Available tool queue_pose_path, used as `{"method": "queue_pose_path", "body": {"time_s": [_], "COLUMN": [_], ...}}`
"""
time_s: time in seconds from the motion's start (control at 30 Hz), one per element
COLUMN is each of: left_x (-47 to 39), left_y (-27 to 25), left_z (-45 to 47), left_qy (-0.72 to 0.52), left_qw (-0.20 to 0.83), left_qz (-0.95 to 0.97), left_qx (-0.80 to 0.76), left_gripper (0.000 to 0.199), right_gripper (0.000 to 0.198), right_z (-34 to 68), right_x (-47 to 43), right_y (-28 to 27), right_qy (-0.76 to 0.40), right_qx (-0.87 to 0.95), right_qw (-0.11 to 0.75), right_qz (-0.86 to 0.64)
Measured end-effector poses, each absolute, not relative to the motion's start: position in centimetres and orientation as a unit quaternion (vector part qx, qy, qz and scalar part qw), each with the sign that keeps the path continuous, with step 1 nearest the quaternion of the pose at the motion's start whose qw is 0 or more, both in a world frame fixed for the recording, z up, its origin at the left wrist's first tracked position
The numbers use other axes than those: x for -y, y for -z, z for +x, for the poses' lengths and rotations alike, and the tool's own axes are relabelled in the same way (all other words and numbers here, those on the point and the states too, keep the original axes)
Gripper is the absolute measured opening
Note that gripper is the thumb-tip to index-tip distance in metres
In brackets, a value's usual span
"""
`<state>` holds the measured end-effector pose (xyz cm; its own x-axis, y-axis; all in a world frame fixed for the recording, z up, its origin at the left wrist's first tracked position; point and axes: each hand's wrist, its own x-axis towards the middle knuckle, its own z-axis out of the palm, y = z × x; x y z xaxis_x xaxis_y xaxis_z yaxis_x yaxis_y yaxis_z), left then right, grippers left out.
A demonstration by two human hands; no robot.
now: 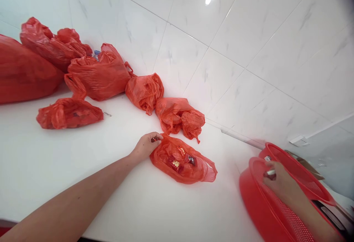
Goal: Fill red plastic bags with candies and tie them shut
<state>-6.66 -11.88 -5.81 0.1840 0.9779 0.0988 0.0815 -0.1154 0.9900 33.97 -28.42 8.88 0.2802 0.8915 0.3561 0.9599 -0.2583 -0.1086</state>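
While the left hand (146, 148) pinches the rim of an open red bag (163, 161) at the frame's lower centre, small packets (175, 163) lying inside, the right hand (280, 179) grips a small blurred item (271, 172) at a red basket (253, 197), lower right.

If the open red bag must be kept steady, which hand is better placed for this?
Left, probably: the left hand is pinching the rim of the open red bag, while the right hand is away at the red basket.
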Motion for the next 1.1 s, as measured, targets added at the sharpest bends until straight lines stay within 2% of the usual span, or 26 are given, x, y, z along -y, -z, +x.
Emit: {"method": "queue_pose_path", "body": {"time_s": [0.1, 0.17, 0.27, 0.4, 0.5, 0.6, 0.67, 0.73, 0.83, 0.87, 0.93, 1.1], "left_x": [11.8, 11.8, 11.7, 11.6, 11.5, 11.5, 11.6, 11.6, 11.7, 11.8, 11.9, 12.0], "left_y": [5.8, 6.0, 6.1, 6.3, 6.3, 6.2, 6.1, 6.0, 5.8, 5.7, 5.5, 5.2], "left_z": [-6.7, -6.7, -6.7, -6.8, -6.8, -6.8, -6.8, -6.8, -6.8, -6.8, -6.8, -6.9], "left_qy": [-0.455, -0.456, -0.455, -0.457, -0.464, -0.468, -0.468, -0.47, -0.47, -0.472, -0.483, -0.529], "left_qw": [0.492, 0.494, 0.498, 0.506, 0.504, 0.505, 0.509, 0.51, 0.509, 0.507, 0.498, 0.462], "left_qz": [0.591, 0.591, 0.593, 0.591, 0.591, 0.591, 0.591, 0.588, 0.586, 0.584, 0.575, 0.546], "left_qx": [-0.449, -0.445, -0.441, -0.431, -0.426, -0.42, -0.415, -0.416, -0.42, -0.423, -0.433, -0.456], "left_gripper": [0.019, 0.019, 0.02, 0.021, 0.02, 0.02, 0.02, 0.019, 0.019, 0.019, 0.019, 0.017], "right_gripper": [0.062, 0.066, 0.071, 0.074, 0.07, 0.06, 0.061, 0.059, 0.021, 0.018, 0.028, 0.026], "right_z": [29.8, 25.6, 19.7, 15.1, 14.9, 16.9, 18.7, 20.4, 21.9, 22.2, 22.4, 22.3], "right_x": [27.0, 26.4, 25.2, 23.2, 21.9, 21.3, 21.1, 21.0, 20.5, 20.3, 19.8, 19.3], "right_y": [-10.2, -9.6, -7.6, -5.3, -4.6, -3.9, -3.2, -2.4, -1.9, -2.0, -2.7, -4.9], "right_qy": [0.085, 0.045, -0.015, -0.051, -0.043, 0.015, 0.036, 0.008, -0.075, -0.089, -0.091, -0.136], "right_qx": [0.584, 0.637, 0.715, 0.773, 0.779, 0.765, 0.749, 0.721, 0.663, 0.647, 0.617, 0.536], "right_qw": [0.213, 0.202, 0.141, 0.091, 0.106, 0.132, 0.123, 0.103, 0.105, 0.112, 0.164, 0.387], "right_qz": [-0.778, -0.743, -0.684, -0.626, -0.617, -0.63, -0.651, -0.685, -0.737, -0.749, -0.764, -0.738]}}
